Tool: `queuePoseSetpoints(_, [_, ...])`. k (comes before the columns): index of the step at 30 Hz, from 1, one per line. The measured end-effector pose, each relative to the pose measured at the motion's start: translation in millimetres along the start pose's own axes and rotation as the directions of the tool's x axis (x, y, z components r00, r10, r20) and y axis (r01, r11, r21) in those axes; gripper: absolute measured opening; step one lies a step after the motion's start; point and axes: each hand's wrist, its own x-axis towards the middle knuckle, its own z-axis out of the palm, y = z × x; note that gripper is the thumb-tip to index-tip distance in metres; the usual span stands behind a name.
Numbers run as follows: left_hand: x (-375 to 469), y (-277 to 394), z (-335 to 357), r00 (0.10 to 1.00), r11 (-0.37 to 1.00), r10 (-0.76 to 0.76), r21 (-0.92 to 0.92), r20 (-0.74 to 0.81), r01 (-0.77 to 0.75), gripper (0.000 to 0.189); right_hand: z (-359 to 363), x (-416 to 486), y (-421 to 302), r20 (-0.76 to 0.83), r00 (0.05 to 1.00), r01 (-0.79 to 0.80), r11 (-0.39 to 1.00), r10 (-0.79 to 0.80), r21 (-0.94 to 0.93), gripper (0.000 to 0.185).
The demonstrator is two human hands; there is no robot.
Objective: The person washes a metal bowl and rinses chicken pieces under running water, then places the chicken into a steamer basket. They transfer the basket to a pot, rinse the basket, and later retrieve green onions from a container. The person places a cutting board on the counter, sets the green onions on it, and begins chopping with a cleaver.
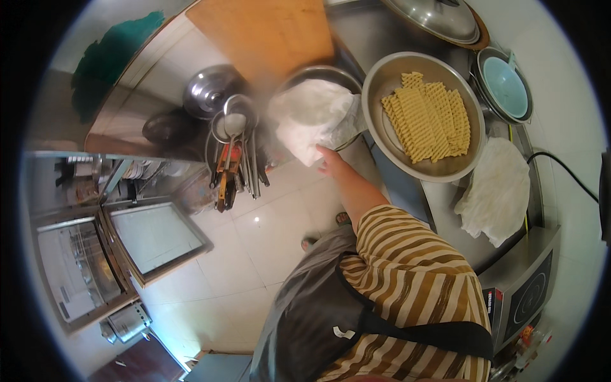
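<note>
My right hand (328,160) reaches out to a crumpled white cloth (310,114), its fingers on the lower right edge and seeming to pinch it. Translucent, plastic-like material shows along the cloth's right side. Beneath and behind the cloth is a round metal basin (355,86), its rim partly visible in haze. Several blocks of dried yellow noodles (429,119) lie in a wide metal bowl (377,143) right of the hand. A second whitish cloth (499,196) rests beside that bowl. My left hand is out of view.
A wooden board (277,33) stands above the basin. Ladles and other utensils (234,143) are gathered in a holder on the left, near a metal lid (215,93). A light blue strainer or bowl (505,86) and an induction cooker (530,291) are at the right.
</note>
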Motion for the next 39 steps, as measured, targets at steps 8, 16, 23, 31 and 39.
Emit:
queuePoseSetpoints(8, [82,92,15,0.984,0.974,0.110,0.181,0.141,-0.135,0.024,8,11,-11,-0.087,0.996,0.030,0.999,-0.027,0.024,0.031])
queuePoseSetpoints(16, [94,394,78,0.776,0.901,0.396,-0.047,0.491,-0.430,0.036,71,-104,-109,0.200,0.734,0.653,0.592,-0.649,-0.473,0.019])
queuePoseSetpoints(23, [79,553,200,0.398,0.856,0.475,-0.307,0.785,-0.416,0.092,174,-297,-175,0.490,0.399,0.829,0.533,-0.775,0.170,0.029])
queuePoseSetpoints(31, [-38,603,275,0.146,0.696,0.676,-0.560,0.723,-0.450,0.088,155,-404,-146,0.553,0.338,0.796,0.545,-0.762,0.264,0.035])
queuePoseSetpoints(39, [-6,635,286,-0.054,0.225,0.724,-0.309,0.688,-0.924,0.022,90,-403,-190,0.076,0.540,0.806,0.541,-0.838,0.242,0.024])
